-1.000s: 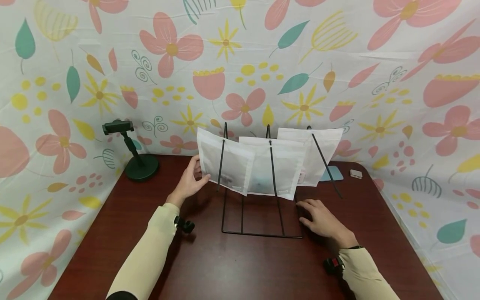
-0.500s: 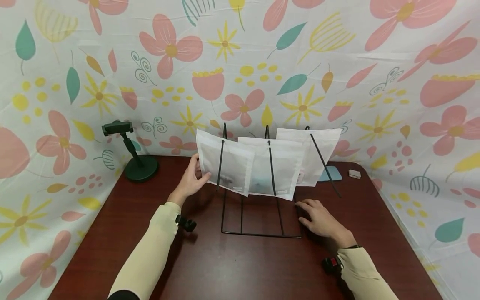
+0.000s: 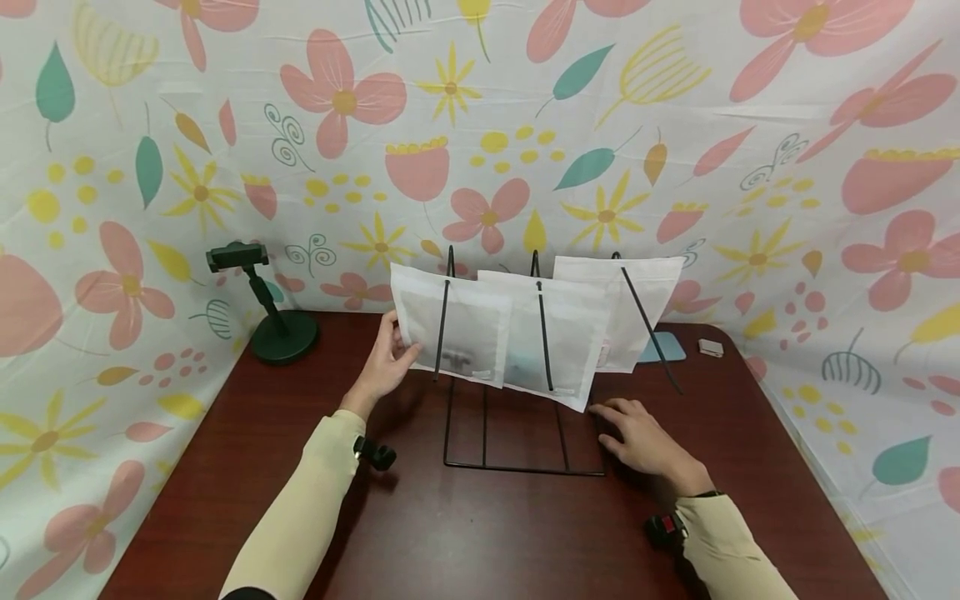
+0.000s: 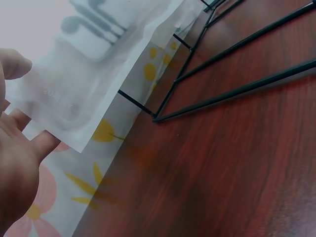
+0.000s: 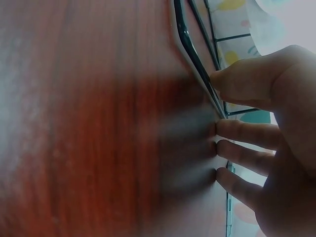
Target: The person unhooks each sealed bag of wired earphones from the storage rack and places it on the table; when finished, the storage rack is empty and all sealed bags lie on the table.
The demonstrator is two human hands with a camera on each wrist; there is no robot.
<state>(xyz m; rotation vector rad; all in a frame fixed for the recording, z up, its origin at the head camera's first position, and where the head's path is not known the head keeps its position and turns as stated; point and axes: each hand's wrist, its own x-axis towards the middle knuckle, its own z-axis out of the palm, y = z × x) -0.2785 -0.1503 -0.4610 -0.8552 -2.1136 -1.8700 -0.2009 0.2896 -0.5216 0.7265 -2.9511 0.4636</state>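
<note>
It's the left hand [image 4: 19,163] pinching a translucent white packet [image 4: 57,91], thumb across the front, fingers tucked behind, grey earphone-like shapes [image 4: 94,35] showing through, while black rack wires [image 4: 177,80] run over the reddish-brown table [image 4: 227,168], flowered cloth [image 4: 39,190] alongside!

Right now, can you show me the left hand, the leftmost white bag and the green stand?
Left hand [image 3: 381,367]: head view, middle of the hand.
Leftmost white bag [image 3: 474,328]: head view, front face.
Green stand [image 3: 286,340]: head view, round base.

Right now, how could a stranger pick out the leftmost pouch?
On the brown table, three translucent white pouches hang from a black wire rack. The leftmost pouch shows grey earphone-like shapes and, unlike its neighbours, is pinched by the left hand.
</note>
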